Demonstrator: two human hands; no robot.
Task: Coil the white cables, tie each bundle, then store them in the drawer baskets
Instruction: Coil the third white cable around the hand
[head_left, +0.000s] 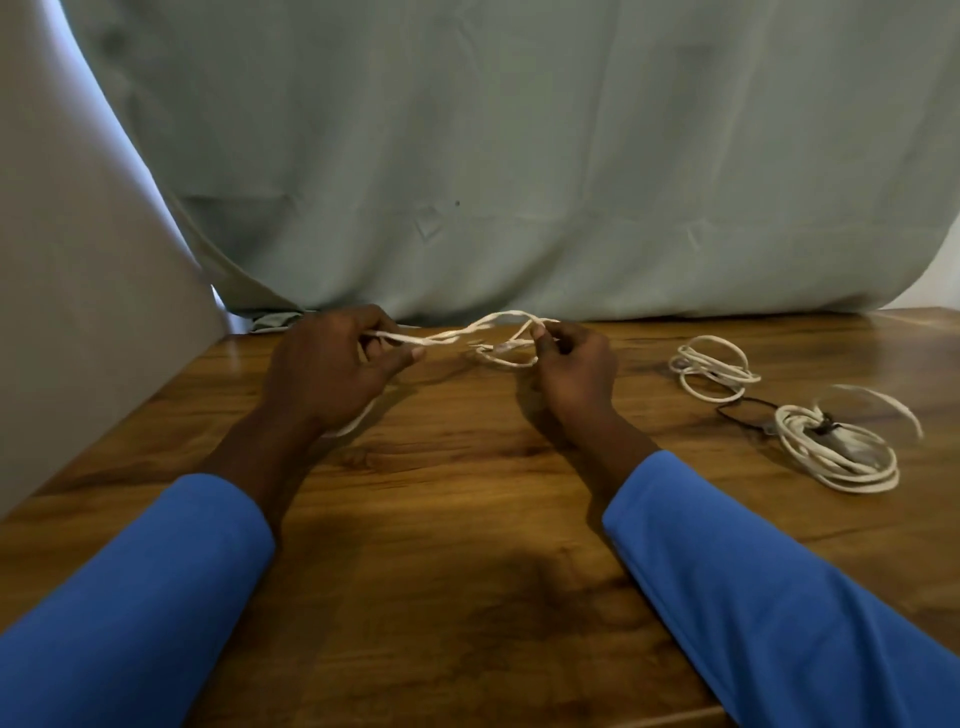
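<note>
1. The left hand (324, 369), in a blue sleeve (130, 597), has its fingers curled round strands of a white cable (447, 338), held above the wooden table (441, 519); one strand trails under the palm.
2. The cable runs twisted between both hands, with small loops near its right end.
3. The right hand (574, 371) pinches those loops between thumb and fingers.
4. Further right, a loosely coiled white cable (711, 366) lies on the table, apart from the hands.
5. Just beyond it lies a thin black loop (743, 410), touching a larger white bundle (836, 449) cinched by a black tie (823, 426), one end blurred.
6. A grey-green curtain (519, 156) hangs behind the table.
</note>
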